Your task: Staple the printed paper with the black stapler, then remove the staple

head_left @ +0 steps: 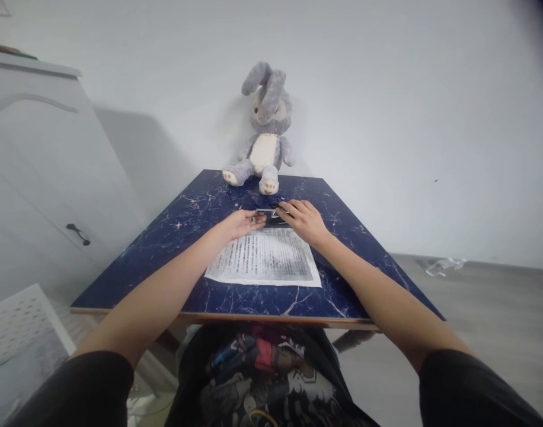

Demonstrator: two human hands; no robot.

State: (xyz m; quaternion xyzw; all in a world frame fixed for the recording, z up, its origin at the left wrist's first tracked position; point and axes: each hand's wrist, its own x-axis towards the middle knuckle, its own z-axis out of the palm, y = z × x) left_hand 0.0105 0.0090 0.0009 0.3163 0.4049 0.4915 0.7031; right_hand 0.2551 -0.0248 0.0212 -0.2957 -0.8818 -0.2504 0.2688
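Note:
A printed paper sheet [265,258] lies flat on a dark blue marbled table [187,219]. Just beyond its far edge sits a small dark flat object [271,216], too small to identify. My left hand [242,223] touches that object's left end, fingers curled toward it. On the other side, my right hand [303,220] rests over its right end with the fingers spread on top. Both forearms reach across the sheet's sides.
A grey and cream plush rabbit [265,133] sits at the table's far edge against the white wall. A white cabinet [40,178] with a dark handle stands at the left. A white perforated panel [18,332] lies lower left. Clear plastic litter [443,265] lies on the floor right.

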